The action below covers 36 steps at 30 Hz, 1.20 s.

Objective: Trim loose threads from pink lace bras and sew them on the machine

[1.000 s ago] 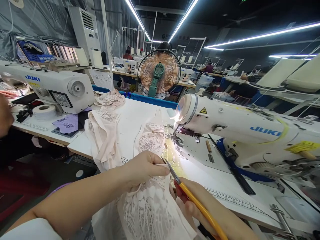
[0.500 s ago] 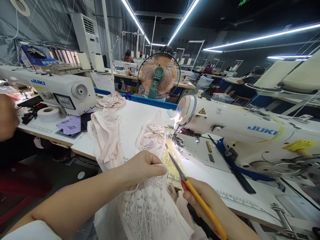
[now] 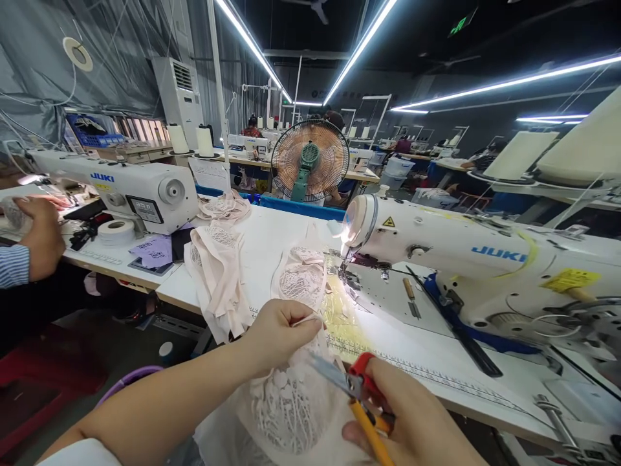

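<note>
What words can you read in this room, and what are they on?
"JUKI": blue, on the near sewing machine.
"JUKI": blue, on the far sewing machine to the left.
Yellow warning triangle: no words readable.
Yellow label on the near machine: too blurred.
Purple paper: print too small.
Green ceiling sign: blurred.

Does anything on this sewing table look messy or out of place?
Nothing looks damaged or spilled. The only untidy spot is a heap of pink lace pieces slumping over the front edge of the table. The left hand pinches the lace garment; the right hand holds scissors.
</note>
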Motion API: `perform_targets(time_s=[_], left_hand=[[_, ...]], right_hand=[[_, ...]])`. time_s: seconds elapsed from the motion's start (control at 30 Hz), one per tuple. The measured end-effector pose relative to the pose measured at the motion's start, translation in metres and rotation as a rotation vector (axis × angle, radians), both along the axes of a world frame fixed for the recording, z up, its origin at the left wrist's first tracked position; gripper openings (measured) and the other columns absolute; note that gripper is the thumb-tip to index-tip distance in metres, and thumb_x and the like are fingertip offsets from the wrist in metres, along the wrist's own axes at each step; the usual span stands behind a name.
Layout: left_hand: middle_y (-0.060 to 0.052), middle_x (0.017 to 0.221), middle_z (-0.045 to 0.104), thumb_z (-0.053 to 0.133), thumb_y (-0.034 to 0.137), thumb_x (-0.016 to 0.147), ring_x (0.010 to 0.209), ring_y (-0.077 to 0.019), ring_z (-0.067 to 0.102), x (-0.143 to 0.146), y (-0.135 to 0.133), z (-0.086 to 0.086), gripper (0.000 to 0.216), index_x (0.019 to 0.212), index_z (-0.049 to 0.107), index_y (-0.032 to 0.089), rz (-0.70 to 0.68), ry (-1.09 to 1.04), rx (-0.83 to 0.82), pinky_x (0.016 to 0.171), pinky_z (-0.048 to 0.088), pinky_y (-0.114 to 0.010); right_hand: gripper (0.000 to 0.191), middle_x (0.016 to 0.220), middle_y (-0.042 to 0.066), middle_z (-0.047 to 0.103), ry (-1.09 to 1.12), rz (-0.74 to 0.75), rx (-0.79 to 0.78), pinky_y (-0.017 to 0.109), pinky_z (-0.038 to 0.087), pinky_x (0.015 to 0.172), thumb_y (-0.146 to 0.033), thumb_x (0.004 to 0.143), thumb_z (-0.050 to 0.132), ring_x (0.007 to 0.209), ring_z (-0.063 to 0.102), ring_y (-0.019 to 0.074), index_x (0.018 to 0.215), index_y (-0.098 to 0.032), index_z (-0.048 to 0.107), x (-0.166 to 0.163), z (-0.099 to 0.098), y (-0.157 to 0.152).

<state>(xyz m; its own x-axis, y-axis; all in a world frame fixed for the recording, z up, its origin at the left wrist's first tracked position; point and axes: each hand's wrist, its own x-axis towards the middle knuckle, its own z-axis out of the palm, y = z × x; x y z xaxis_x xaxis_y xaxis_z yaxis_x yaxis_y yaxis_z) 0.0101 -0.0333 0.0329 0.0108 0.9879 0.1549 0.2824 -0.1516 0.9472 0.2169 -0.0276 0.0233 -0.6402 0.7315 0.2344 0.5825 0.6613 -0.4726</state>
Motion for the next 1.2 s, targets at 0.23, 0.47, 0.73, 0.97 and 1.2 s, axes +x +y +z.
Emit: perform_targets(time_s=[0.23, 0.47, 0.73, 0.97, 1.2], left_hand=[[0.005, 0.049, 0.028, 0.04, 0.015, 0.072, 0.047, -0.0083, 0.03, 0.002, -0.003, -0.005, 0.025, 0.053, 0.024, 0.018, 0.108, 0.471, 0.322, 0.049, 0.021, -0.024], [0.005, 0.048, 0.028, 0.039, 0.018, 0.073, 0.047, -0.0095, 0.03, 0.003, -0.001, -0.002, 0.026, 0.054, 0.021, 0.019, 0.122, 0.674, 0.31, 0.048, 0.021, -0.024], [0.001, 0.05, 0.038, 0.035, 0.022, 0.077, 0.048, -0.0116, 0.036, 0.005, 0.001, 0.0, 0.025, 0.055, 0.023, 0.019, 0.108, 0.835, 0.272, 0.049, 0.022, -0.025], [0.001, 0.048, 0.04, 0.033, 0.022, 0.08, 0.047, -0.0114, 0.036, 0.005, 0.002, -0.002, 0.027, 0.055, 0.023, 0.019, 0.105, 0.909, 0.335, 0.048, 0.021, -0.026], [0.0, 0.048, 0.043, 0.036, 0.02, 0.08, 0.046, -0.0117, 0.039, 0.005, 0.002, -0.001, 0.027, 0.053, 0.032, 0.018, 0.11, 0.995, 0.344, 0.047, 0.02, -0.026]], right_hand=[[0.034, 0.05, -0.006, 0.043, -0.193, -0.12, 0.507, 0.024, 0.03, 0.034, -0.053, 0.077, 0.055, 0.037, 0.043, 0.0129, 0.07, -0.025, 0.036, 0.014, 0.004, 0.021], [0.031, 0.054, -0.002, 0.05, -0.352, -0.219, 0.571, 0.026, 0.031, 0.04, -0.052, 0.08, 0.051, 0.043, 0.048, 0.0158, 0.072, -0.023, 0.044, 0.013, 0.002, 0.018], [0.032, 0.051, -0.002, 0.05, -0.414, -0.239, 0.574, 0.025, 0.027, 0.04, -0.054, 0.082, 0.047, 0.042, 0.047, 0.016, 0.073, -0.023, 0.047, 0.014, 0.0, 0.019], [0.032, 0.051, -0.002, 0.049, -0.435, -0.237, 0.588, 0.025, 0.026, 0.04, -0.051, 0.082, 0.047, 0.042, 0.047, 0.0154, 0.067, -0.024, 0.041, 0.021, -0.005, 0.021], [0.034, 0.046, -0.004, 0.045, -0.427, -0.184, 0.6, 0.025, 0.022, 0.039, -0.05, 0.081, 0.049, 0.037, 0.043, 0.0138, 0.061, -0.024, 0.04, 0.023, -0.003, 0.023]])
